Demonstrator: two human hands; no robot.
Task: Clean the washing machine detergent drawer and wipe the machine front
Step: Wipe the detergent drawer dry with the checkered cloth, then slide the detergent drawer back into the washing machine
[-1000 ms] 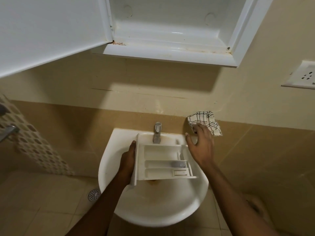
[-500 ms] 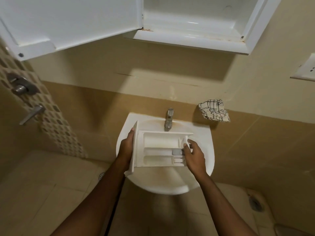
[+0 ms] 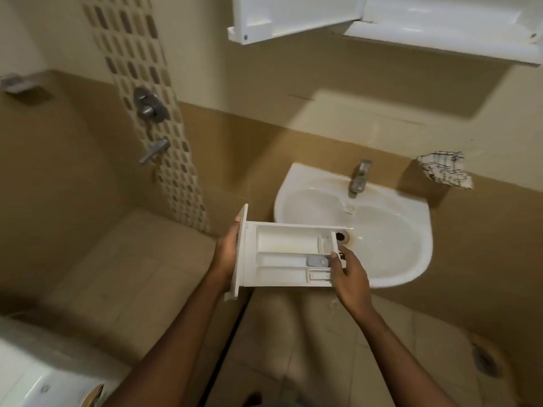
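The white detergent drawer is held level between both hands, left of and partly over the sink. My left hand grips its front panel at the left end. My right hand grips the drawer's right end, thumb on the rim near the small grey insert. A checked black-and-white cloth sits on the wall ledge to the right of the tap.
An open white wall cabinet hangs above the sink. Shower controls are on the mosaic strip at left. A white appliance top shows at bottom left. A floor drain is at lower right.
The drawer has moved left and back from over the basin, with both hands still on it. One second ago my right hand was at the cloth; it now grips the drawer.
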